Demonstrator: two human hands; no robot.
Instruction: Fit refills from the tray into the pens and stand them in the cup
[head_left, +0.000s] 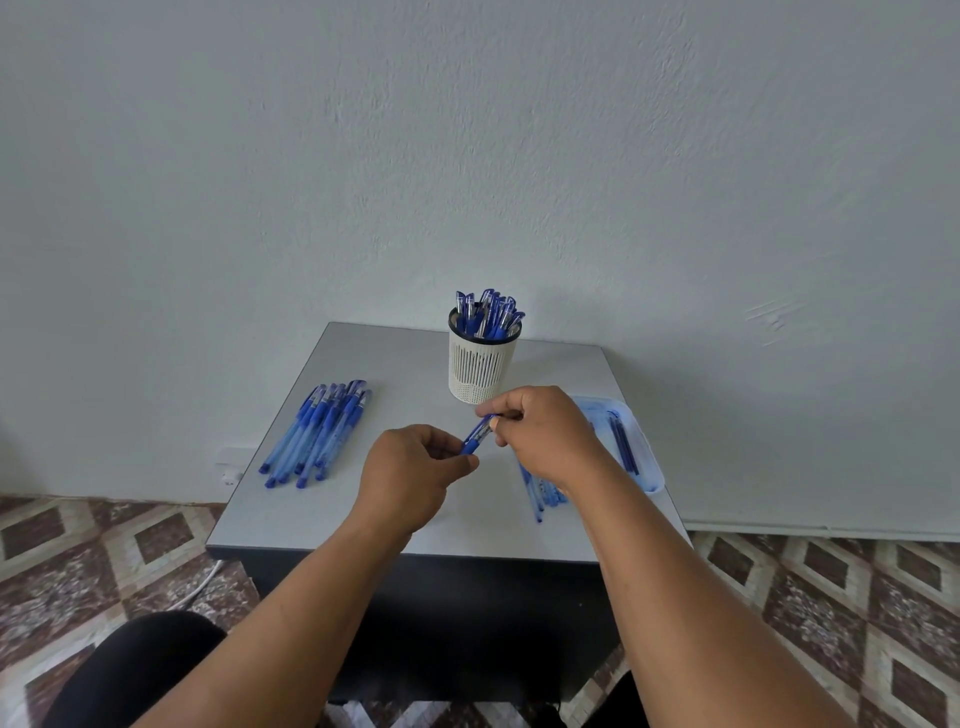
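A blue pen (477, 435) is held between both hands above the middle of the grey table (363, 519). My left hand (410, 473) pinches its lower end; my right hand (540, 431) grips its upper end. A white slotted cup (480, 374) at the back holds several blue capped pens. A row of blue pens (317, 434) lies at the left. At the right, a pale blue tray (641, 447) holds a few dark refills (623, 447). More pens (540, 493) lie beside the tray, partly hidden by my right wrist.
The small table stands against a white wall, with a patterned tile floor around it. A wall socket (228, 467) and white cable (202, 587) sit low at the left. My knees show at the frame's bottom.
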